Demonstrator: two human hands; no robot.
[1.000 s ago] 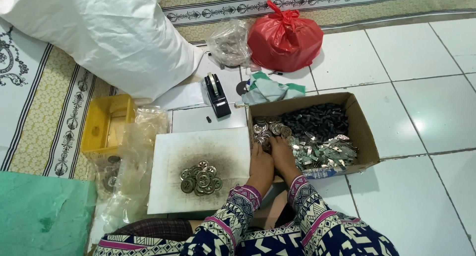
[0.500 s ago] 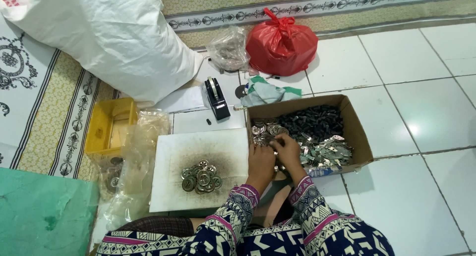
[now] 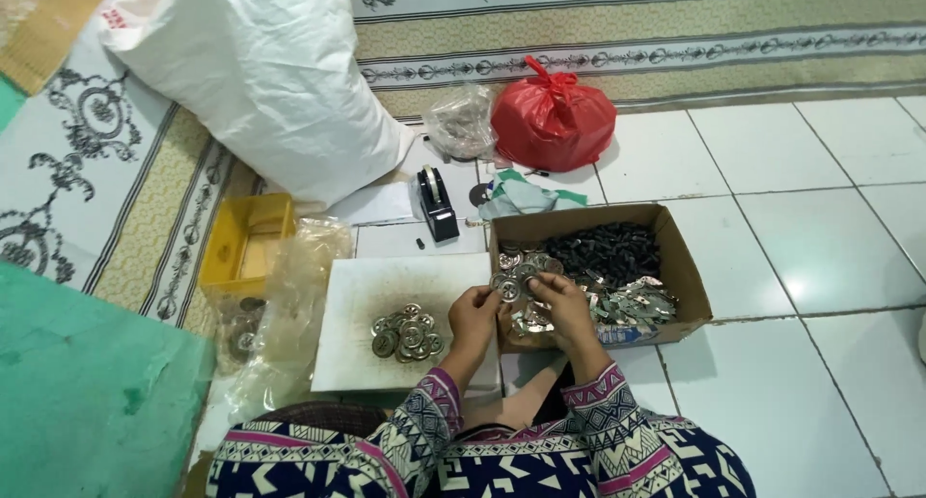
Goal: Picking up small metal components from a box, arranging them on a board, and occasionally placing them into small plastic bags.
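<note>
My left hand (image 3: 475, 317) and my right hand (image 3: 562, 308) meet at the near left corner of a brown cardboard box (image 3: 690, 271). Together they pinch a round silver metal disc (image 3: 507, 287) between the fingertips. The box holds shiny metal discs (image 3: 627, 300) at the front and small dark parts (image 3: 606, 250) at the back. To the left, a pile of finished round metal pieces (image 3: 408, 332) lies on a white board (image 3: 376, 296) smudged with grey. Patterned sleeves cover both forearms.
A black tape dispenser (image 3: 436, 202) stands behind the board. A red plastic bag (image 3: 552, 122), a clear bag (image 3: 461, 122) and a large white sack (image 3: 260, 74) lie further back. A yellow tray (image 3: 246, 242) and clear plastic bag (image 3: 289, 305) sit left, by a green mat (image 3: 87, 402).
Both hands have lifted slightly from inside the box corner and drawn together, now holding a disc between them. The view has shifted a little.
</note>
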